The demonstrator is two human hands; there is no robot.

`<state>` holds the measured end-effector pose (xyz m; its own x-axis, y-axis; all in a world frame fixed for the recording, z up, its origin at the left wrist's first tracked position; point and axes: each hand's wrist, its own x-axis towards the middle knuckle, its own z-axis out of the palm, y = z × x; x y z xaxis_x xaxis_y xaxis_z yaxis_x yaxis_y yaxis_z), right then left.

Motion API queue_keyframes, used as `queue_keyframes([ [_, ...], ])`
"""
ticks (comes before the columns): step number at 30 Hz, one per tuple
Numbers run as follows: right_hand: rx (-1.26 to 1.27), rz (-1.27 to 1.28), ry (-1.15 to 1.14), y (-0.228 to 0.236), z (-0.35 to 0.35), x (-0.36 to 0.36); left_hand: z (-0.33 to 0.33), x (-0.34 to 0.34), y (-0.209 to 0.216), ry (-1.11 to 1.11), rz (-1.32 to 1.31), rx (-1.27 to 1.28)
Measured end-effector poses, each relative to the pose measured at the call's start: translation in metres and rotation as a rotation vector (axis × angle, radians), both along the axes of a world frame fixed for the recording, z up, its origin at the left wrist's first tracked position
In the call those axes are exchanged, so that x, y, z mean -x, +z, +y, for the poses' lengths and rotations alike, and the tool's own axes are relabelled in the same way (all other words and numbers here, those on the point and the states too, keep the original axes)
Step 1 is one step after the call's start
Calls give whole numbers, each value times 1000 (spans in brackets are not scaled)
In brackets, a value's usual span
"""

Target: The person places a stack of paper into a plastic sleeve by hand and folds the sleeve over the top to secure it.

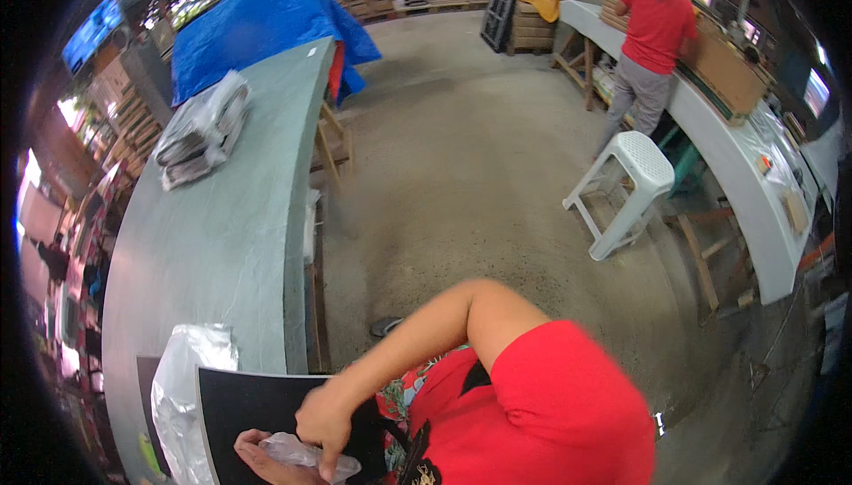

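Observation:
At the lower edge, my left hand (264,462) curls around a crumpled piece of clear plastic (297,451). Reaching over from the right, my right hand (327,421) is closed on the same plastic, its fingers pointing down. Both hands are over a black flat panel (253,396) with a pale edge, which lies at the near end of the grey-green table (204,254). Beside the panel, to its left, rests a shiny sheet of clear plastic wrap (182,396). Part of my left hand is cut off by the picture's lower edge.
A plastic-wrapped stack (206,130) lies farther along the table. Blue tarpaulin (257,32) covers something behind it. Across the concrete floor stand a white plastic stool (643,165) and a long white table (759,219), where a person in a red shirt (655,23) faces away. Wooden crates line the back.

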<state>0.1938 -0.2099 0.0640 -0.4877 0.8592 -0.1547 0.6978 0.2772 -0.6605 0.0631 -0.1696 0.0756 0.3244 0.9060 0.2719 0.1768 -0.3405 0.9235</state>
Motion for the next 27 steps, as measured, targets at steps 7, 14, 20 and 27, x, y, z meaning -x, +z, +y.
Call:
queue_keyframes([
  [7, -194, 663, -344, -29, -1, -22, -1, -20, -23, -430, -272, 196],
  [14, -424, 785, -595, -36, -14, -40, 28, -34, -71, -378, -224, 585],
  [20, -101, 445, -463, -55, -19, -67, 14, -50, -33, -205, -218, 468],
  [27, -452, 945, -546, -37, -15, -38, -4, -30, -40, -346, 32, 316],
])
